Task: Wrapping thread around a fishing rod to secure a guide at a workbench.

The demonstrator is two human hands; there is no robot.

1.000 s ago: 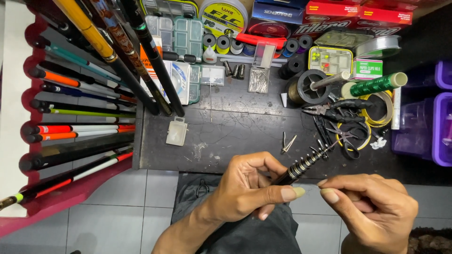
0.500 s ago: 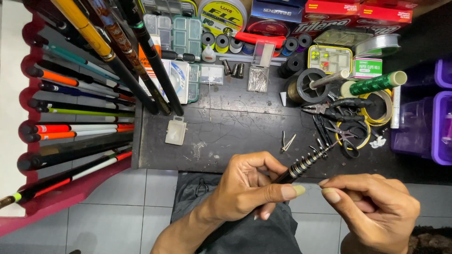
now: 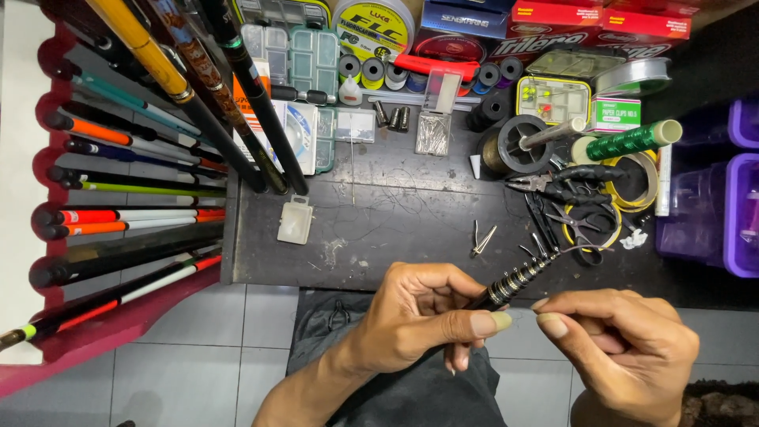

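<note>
Rod tip (image 3: 514, 281), black, wrapped with pale bands.

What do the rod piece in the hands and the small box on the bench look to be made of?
Rod piece: glossy black shaft, probably carbon or fibreglass, with shiny metallic-looking bands; held by the left hand, right hand beside it. Small box: translucent whitish plastic, judging by its cloudy look.

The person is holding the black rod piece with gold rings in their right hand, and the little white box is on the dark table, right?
Not quite. The head view shows the left hand gripping the black rod piece; the right hand only pinches near it. The little white box does sit on the dark table.
</note>
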